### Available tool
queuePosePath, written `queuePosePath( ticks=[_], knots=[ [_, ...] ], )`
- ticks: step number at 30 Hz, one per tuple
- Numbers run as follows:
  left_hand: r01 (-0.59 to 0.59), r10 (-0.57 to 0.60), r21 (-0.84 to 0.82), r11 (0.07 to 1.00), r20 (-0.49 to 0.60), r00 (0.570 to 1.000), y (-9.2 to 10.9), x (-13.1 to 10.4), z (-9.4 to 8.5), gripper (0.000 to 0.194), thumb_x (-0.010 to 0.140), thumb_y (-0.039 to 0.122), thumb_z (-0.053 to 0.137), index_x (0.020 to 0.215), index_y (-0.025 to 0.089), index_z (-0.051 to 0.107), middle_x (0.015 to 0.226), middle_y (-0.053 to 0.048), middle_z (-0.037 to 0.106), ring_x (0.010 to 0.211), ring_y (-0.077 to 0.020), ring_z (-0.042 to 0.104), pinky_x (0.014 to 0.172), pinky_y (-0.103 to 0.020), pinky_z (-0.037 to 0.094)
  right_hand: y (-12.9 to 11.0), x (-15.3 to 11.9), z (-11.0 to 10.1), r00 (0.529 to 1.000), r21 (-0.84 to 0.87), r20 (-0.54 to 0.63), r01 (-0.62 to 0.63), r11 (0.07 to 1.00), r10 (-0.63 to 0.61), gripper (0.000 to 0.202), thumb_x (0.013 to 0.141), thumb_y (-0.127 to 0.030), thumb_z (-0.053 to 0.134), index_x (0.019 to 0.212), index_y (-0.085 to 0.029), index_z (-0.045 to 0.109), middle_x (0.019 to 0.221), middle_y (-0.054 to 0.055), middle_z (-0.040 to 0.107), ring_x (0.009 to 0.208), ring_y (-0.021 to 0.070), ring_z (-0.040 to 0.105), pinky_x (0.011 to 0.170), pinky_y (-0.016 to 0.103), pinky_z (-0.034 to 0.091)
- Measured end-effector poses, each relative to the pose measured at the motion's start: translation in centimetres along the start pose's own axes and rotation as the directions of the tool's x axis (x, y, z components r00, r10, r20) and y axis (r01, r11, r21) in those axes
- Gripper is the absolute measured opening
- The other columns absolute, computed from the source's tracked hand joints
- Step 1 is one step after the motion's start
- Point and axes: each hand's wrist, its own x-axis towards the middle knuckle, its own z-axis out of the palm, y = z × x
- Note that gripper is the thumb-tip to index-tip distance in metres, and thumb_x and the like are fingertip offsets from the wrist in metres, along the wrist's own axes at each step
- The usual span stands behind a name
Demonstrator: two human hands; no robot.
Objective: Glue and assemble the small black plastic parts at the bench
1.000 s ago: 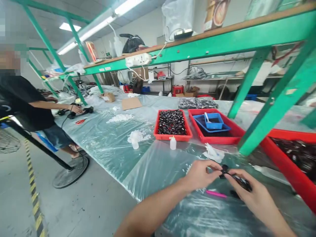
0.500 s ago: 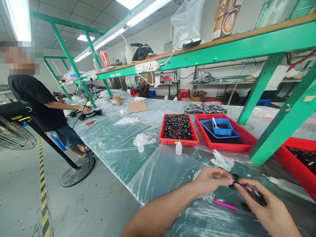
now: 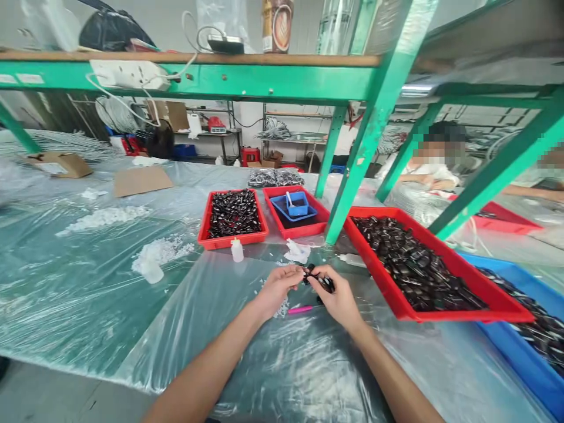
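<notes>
My left hand [image 3: 282, 286] and my right hand [image 3: 337, 296] meet over the plastic-covered bench. Small glossy black parts [image 3: 325, 283] are gripped in the fingers of my right hand. My left thumb and fingers pinch the near end of a black piece where the two hands come together; its exact kind is too small to make out. Just below the hands lies a pink pen-like tool [image 3: 300, 309]. Little white pieces [image 3: 282, 306] are scattered under my left hand. A crumpled white tissue [image 3: 298, 251] rests beyond the fingers.
A red tray [image 3: 201, 239] of black parts stands ahead, beside a red tray [image 3: 318, 230] holding blue trays. To the right are a larger red tray [image 3: 445, 316] and a blue tray [image 3: 520, 358]. A small bottle [image 3: 237, 251] stands nearby. Green posts [image 3: 359, 153] carry a shelf.
My view has swung right, bringing the right-hand trays and other people into sight; the person at left has left the picture. Both hands still hold the black parts together.
</notes>
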Motion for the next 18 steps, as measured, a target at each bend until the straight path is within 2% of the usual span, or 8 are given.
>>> queuePosePath(
  ticks=[7,12,15,18],
  knots=[
    [0.030,-0.029,0.028,0.999,-0.041,0.999,-0.72,0.20,-0.63,0.026,0.068,0.037,0.082,0.077,0.015,0.073,0.078,-0.002,0.058,0.067,-0.0103,0.043,0.064,-0.025,0.031,0.26,-0.28,0.02,0.999,-0.030,-0.019,-0.028,0.999,0.028,0.026,0.089,-0.044,0.060,0.091,-0.018,0.061,0.077,0.000,0.058,0.068,0.0136,0.054,0.067,0.024,0.043],
    [0.078,-0.079,-0.043,0.996,-0.029,0.996,-0.68,0.09,-0.69,0.025,0.067,0.035,0.083,0.077,0.015,0.072,0.084,-0.005,0.061,0.078,-0.0135,0.052,0.066,-0.024,0.034,-0.02,-0.38,-0.13,1.000,-0.043,-0.005,-0.031,0.999,0.031,0.026,0.090,-0.044,0.059,0.092,-0.018,0.060,0.076,-0.001,0.055,0.066,0.0127,0.052,0.066,0.023,0.043],
    [0.113,-0.115,-0.071,0.991,-0.018,0.993,-0.44,-0.11,-0.58,0.024,0.067,0.033,0.083,0.078,0.015,0.072,0.089,-0.007,0.063,0.091,-0.0173,0.056,0.067,-0.024,0.035,-0.24,-0.43,-0.27,1.000,-0.057,0.021,-0.021,0.998,0.023,0.024,0.091,-0.043,0.058,0.093,-0.019,0.060,0.078,0.000,0.058,0.068,0.0129,0.053,0.068,0.023,0.043],
    [0.132,-0.133,-0.067,0.989,-0.024,0.991,-0.26,-0.20,-0.57,0.024,0.067,0.033,0.083,0.079,0.015,0.072,0.095,-0.009,0.065,0.094,-0.0183,0.057,0.068,-0.024,0.037,-0.22,-0.44,-0.31,0.999,-0.075,0.039,-0.009,0.997,0.012,0.024,0.092,-0.043,0.056,0.093,-0.019,0.060,0.083,0.002,0.061,0.070,0.0136,0.055,0.070,0.024,0.044]
  ],
)
